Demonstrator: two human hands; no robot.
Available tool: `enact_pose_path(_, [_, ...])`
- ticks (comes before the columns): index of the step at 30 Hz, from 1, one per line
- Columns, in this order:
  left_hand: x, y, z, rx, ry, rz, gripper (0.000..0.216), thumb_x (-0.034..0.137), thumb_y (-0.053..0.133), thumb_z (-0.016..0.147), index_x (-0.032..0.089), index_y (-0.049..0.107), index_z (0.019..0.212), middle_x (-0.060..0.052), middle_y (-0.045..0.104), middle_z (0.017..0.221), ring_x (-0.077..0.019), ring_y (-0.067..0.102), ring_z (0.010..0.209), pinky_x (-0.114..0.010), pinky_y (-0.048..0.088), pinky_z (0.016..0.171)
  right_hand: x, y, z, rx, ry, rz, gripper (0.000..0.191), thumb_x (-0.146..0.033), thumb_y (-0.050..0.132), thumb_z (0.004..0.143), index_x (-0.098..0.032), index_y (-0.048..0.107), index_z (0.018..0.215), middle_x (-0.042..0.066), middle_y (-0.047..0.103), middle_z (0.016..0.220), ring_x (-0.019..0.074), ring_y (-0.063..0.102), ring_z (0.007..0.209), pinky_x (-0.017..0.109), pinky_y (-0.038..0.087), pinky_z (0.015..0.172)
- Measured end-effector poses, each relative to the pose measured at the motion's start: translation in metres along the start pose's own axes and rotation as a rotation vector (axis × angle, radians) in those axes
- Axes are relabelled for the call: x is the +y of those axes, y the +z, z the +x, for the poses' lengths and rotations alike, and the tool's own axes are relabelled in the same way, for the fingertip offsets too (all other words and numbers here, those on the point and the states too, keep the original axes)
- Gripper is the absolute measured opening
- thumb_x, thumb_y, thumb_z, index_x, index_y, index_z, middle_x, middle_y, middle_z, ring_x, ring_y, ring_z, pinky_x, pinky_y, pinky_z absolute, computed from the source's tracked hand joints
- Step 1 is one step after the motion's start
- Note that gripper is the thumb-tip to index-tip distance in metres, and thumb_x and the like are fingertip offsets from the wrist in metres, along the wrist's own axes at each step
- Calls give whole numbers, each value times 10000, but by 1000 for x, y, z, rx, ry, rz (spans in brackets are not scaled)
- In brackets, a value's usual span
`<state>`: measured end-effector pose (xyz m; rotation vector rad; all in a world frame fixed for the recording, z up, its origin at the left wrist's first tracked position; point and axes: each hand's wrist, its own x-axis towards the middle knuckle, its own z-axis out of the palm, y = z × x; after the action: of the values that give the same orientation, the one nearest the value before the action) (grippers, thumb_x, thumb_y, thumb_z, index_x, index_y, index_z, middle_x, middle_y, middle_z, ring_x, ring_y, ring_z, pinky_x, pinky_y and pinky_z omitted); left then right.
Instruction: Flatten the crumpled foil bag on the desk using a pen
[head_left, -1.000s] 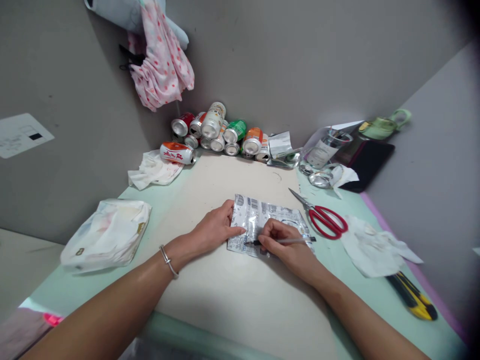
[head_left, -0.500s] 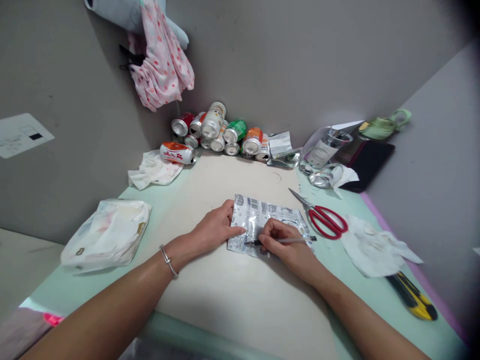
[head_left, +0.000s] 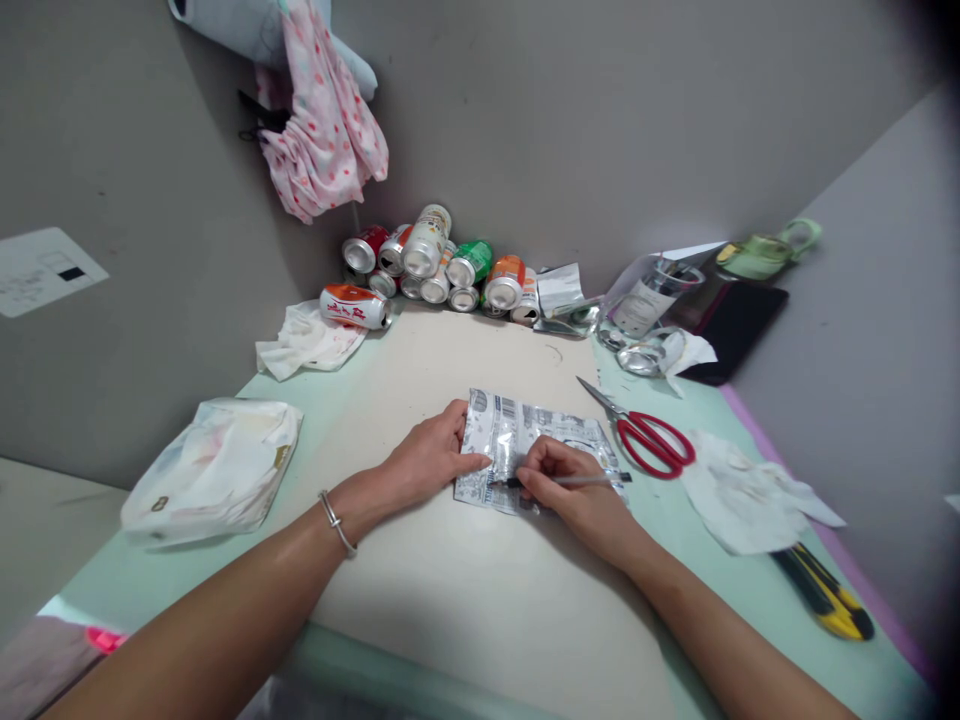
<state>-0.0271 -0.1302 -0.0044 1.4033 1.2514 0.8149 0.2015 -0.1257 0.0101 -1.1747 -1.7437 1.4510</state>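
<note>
A flattened silver sheet of can metal point(head_left: 525, 432) with printed markings lies on the beige mat point(head_left: 480, 580). My left hand point(head_left: 431, 457) rests on the sheet's left edge, fingers curled and pressing it down. My right hand point(head_left: 574, 490) is closed round a pen point(head_left: 592, 480), which lies nearly flat with its dark tip on the sheet's lower left part.
Red-handled scissors point(head_left: 649, 437) lie just right of the sheet. A yellow utility knife point(head_left: 825, 595) and crumpled tissue point(head_left: 750, 490) sit further right. Several drink cans point(head_left: 435, 262) are piled at the back wall. A white plastic bag point(head_left: 214, 470) lies at the left, a glass beaker point(head_left: 649, 295) at the back right.
</note>
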Motion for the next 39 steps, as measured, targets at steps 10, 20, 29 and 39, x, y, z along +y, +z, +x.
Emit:
enact_pose_path(10, [-5, 0, 3, 8, 1, 30, 473, 283, 790, 790, 231, 574, 1206, -33, 722, 968, -235, 677, 854, -318, 505, 709, 1, 1, 1, 15, -12, 28, 249, -315, 696, 867, -233, 533, 697, -31, 577, 648, 153, 522, 631, 292, 395, 601])
enact_pose_path(20, [-5, 1, 3, 22, 6, 60, 431, 297, 783, 778, 227, 574, 1149, 1, 701, 898, -214, 649, 781, -297, 474, 668, 1, 2, 3, 16, -14, 43, 256, -330, 693, 884, -231, 533, 711, -31, 575, 661, 158, 519, 639, 294, 406, 612])
enact_pose_path(29, [-5, 0, 3, 21, 2, 67, 457, 326, 797, 778, 224, 576, 1164, -17, 712, 935, -226, 656, 809, -301, 477, 679, -1, 1, 1, -5, 3, 51, 255, -325, 690, 875, -228, 526, 706, -41, 535, 652, 154, 519, 643, 294, 401, 618])
enact_pose_path(39, [-7, 0, 3, 30, 10, 58, 460, 332, 810, 771, 237, 589, 1163, -18, 718, 947, -238, 667, 837, -315, 492, 710, 0, 0, 1, -7, -4, 46, 240, -311, 688, 862, -225, 526, 707, -36, 546, 657, 151, 509, 647, 293, 394, 620])
